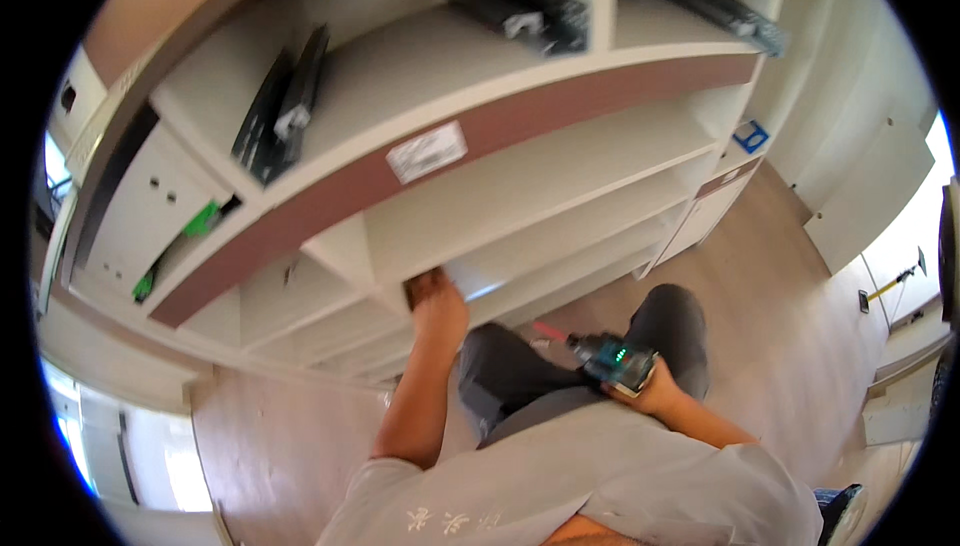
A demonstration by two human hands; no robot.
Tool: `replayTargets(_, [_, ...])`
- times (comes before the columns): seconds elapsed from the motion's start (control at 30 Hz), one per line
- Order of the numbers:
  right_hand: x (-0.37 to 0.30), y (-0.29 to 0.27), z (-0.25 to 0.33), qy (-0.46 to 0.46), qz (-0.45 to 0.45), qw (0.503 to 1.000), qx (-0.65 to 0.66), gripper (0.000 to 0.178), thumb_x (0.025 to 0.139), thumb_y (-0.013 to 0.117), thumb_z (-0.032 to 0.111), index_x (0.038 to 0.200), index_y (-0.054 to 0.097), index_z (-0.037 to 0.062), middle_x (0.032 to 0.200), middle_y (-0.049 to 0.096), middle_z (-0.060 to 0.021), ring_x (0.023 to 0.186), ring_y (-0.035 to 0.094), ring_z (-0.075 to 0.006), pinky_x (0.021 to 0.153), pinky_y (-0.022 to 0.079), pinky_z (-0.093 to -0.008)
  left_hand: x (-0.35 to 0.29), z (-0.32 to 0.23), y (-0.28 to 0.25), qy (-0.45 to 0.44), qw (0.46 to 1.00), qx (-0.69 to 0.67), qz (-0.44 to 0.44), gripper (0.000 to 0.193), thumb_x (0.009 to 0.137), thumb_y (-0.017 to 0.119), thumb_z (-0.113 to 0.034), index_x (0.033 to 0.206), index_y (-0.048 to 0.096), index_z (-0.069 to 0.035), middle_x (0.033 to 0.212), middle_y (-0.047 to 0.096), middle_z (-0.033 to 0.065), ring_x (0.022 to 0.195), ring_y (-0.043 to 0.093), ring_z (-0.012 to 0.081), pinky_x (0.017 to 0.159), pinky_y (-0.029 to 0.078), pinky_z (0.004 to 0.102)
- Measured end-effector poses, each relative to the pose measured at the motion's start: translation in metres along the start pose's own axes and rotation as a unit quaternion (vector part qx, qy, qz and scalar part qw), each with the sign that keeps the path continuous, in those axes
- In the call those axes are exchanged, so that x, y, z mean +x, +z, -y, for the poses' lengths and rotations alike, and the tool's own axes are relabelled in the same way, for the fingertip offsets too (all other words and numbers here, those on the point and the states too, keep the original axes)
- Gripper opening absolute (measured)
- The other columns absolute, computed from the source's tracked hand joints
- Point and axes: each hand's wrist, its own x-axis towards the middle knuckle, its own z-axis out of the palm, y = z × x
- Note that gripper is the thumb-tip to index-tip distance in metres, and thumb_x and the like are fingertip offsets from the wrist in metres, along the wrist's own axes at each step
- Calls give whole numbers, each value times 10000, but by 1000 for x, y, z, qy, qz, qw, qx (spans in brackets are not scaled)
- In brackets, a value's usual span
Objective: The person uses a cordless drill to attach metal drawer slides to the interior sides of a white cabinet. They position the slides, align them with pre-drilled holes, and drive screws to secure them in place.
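Observation:
My left hand point(436, 296) reaches into the white cabinet point(520, 186), at a shelf edge beside an upright divider. Its fingers are bunched, slightly blurred, near a small dark brown patch; what they hold, if anything, is hidden. My right hand point(652, 388) is wrapped round a teal and black cordless drill point(612, 360) with lit green dots, over my lap between my knees. The drill points left, toward the cabinet, with a blurred red shape by its front end. On the cabinet's upper shelves lie dark metal drawer slides point(285, 111), with another pair point(515, 11) further right.
A brown band with a white label point(427, 151) crosses the cabinet. Green strips point(200, 219) show at its left end. A blue square-shaped item point(750, 136) sits on the right end. Beyond are a white panel point(870, 196) and a yellow-handled tool point(890, 288). Wood-look floor point(300, 446) lies below.

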Motion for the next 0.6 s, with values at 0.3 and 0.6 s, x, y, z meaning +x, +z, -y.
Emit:
replayTargets(0.3, [34,-63,-29,-178,68,981,37,503,766,924,149,1184,701,-19,1115,751,-155,957,742,-245,885,589,-343,45,28,16,-71,993,91,-5,512,990,497,-135,1486,534,-18,1516,529,239,1423,479,411,1217,371,462])
replayTargets(0.6, [69,-167,-98,-153,130,977,68,501,782,901,173,1204,694,-1,1092,756,-136,978,735,-209,881,573,-333,52,26,25,-188,969,160,5,426,999,534,-202,1383,622,-41,1387,626,257,1230,628,446,1067,505,512])
